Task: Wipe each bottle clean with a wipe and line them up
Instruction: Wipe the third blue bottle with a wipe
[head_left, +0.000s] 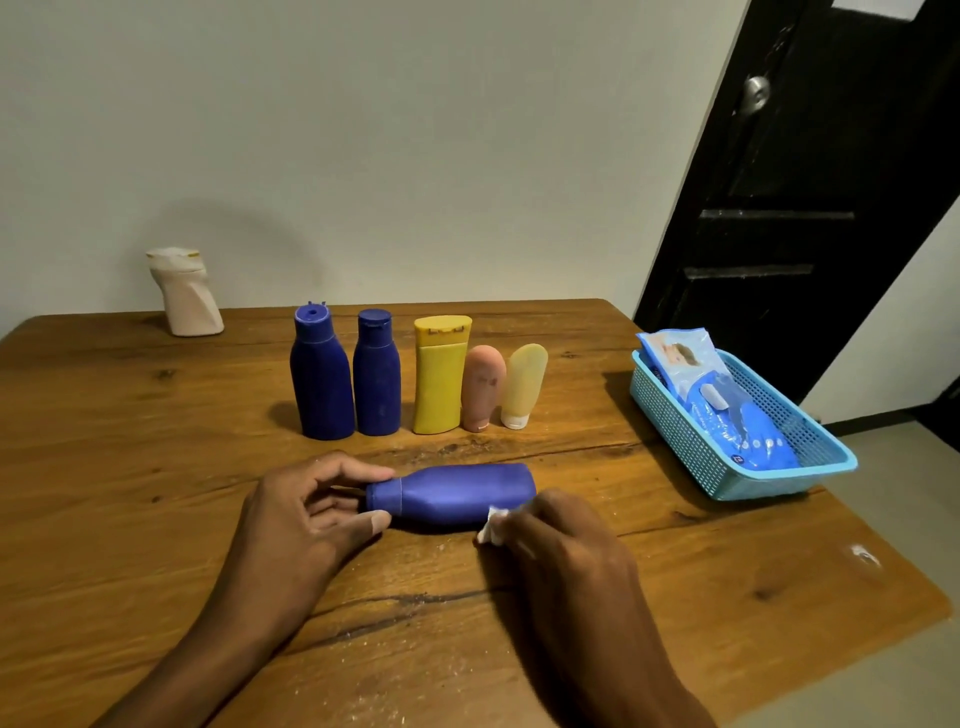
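A blue bottle (457, 496) lies on its side on the wooden table (156, 467), cap to the left. My left hand (306, 514) pinches its cap end between thumb and fingers. My right hand (566, 545) holds a white wipe (493, 526) pressed against the bottle's base end. Behind, several bottles stand in a row: two dark blue bottles (321, 376) (376, 376), a yellow bottle (439, 374), a pink tube (483, 387) and a pale yellow tube (523, 384). A white bottle (187, 293) stands apart at the back left.
A light blue plastic basket (675, 415) with packs of wipes (727, 410) sits at the table's right edge. A small white scrap (865, 555) lies near the right front corner. A wall runs behind the table; a dark door (779, 208) is to the right.
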